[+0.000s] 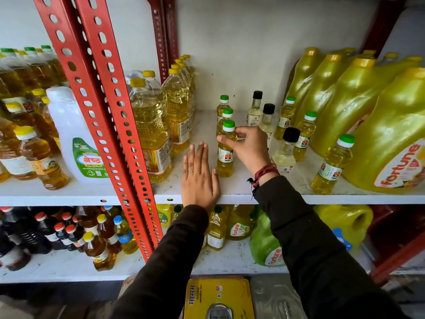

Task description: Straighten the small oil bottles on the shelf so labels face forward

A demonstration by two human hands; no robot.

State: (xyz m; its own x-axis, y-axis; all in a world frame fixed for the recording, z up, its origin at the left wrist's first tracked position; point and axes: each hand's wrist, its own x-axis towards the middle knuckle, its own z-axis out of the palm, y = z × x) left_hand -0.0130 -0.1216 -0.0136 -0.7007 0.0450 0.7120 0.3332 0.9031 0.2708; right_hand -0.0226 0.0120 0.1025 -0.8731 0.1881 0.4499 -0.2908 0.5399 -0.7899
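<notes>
Several small oil bottles stand on the white shelf [236, 192]. A green-capped one [225, 157] stands at the front of a short row, its label facing forward, with two more [226, 115] behind it. My right hand [247, 147] grips its shoulder just under the cap. My left hand [199, 178] lies flat on the shelf to the left of that bottle, fingers together, holding nothing. Further right stand more green-capped bottles [331, 164] and black-capped clear bottles [285, 150], some turned at angles.
Large yellow jugs [391, 139] fill the right of the shelf. Tall yellow-capped bottles [151, 132] stand at the left beside a red perforated upright [110, 116]. A lower shelf holds more bottles and jugs [239, 226].
</notes>
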